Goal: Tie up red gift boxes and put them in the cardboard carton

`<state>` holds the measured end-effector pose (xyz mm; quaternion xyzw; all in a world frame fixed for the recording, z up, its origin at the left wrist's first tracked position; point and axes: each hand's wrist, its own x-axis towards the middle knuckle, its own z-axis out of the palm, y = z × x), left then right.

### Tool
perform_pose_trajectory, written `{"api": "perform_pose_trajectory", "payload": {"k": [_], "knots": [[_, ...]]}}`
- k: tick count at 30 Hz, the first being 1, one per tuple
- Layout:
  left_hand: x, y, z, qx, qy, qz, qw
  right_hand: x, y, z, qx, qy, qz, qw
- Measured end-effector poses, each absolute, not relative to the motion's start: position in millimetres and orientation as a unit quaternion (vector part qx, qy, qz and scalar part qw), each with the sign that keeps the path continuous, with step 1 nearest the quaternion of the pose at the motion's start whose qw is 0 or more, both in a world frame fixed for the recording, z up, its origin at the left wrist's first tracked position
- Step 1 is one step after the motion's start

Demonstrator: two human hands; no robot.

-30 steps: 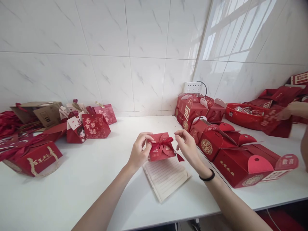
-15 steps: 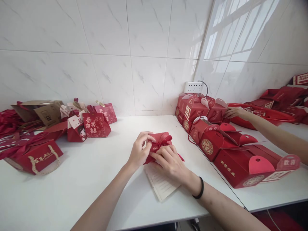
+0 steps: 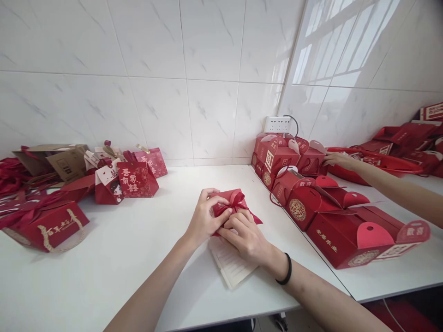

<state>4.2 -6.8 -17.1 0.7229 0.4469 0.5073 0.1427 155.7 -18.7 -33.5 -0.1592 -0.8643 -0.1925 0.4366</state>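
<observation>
In the middle of the white table lies a small red gift box (image 3: 225, 195), with a red ribbon (image 3: 238, 199) tied in a bow across its top. My left hand (image 3: 205, 216) comes in from the left, its thumb and fingers closed on the ribbon near the knot. From the right, my right hand (image 3: 246, 234) pinches the ribbon just below the bow, its fingertips close to my left thumb. The fingers partly cover the knot. One ribbon tail (image 3: 255, 219) sticks out to the right. A cream lined paper (image 3: 231, 267) lies under the box and my right hand.
Red carton boxes (image 3: 337, 235) with handles stand along the right. A co-worker's hand (image 3: 339, 159) touches them near a red basin (image 3: 391, 165). Small red bags (image 3: 138, 180) and a rope-handled box (image 3: 58, 226) stand left. A power strip (image 3: 277, 123) is against the wall.
My left thumb and index finger have shifted right and down toward the knot, meeting my right fingertips. The ribbon tail at the right now sits a little higher. The co-worker's hand has barely moved.
</observation>
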Motion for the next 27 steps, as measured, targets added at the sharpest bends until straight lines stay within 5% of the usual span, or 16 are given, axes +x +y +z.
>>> {"api": "perform_pose_trajectory", "payload": {"k": [14,19,23,27], "knots": [[8,-9,-12,0.705,0.464,0.509,0.169,159,-22,-31,-0.044,-0.877,-0.14,0.457],[7,-8,-14,0.707,0.46,0.508,0.176,184,-5,-12,-0.251,-0.801,0.017,0.543],[7,-8,-15,0.709,0.462,0.506,0.168,204,12,-1,-0.429,-0.786,0.24,0.374],[7,-7,-15,0.711,0.457,0.506,0.17,212,21,-3,-0.422,-0.802,0.341,0.251]]}}
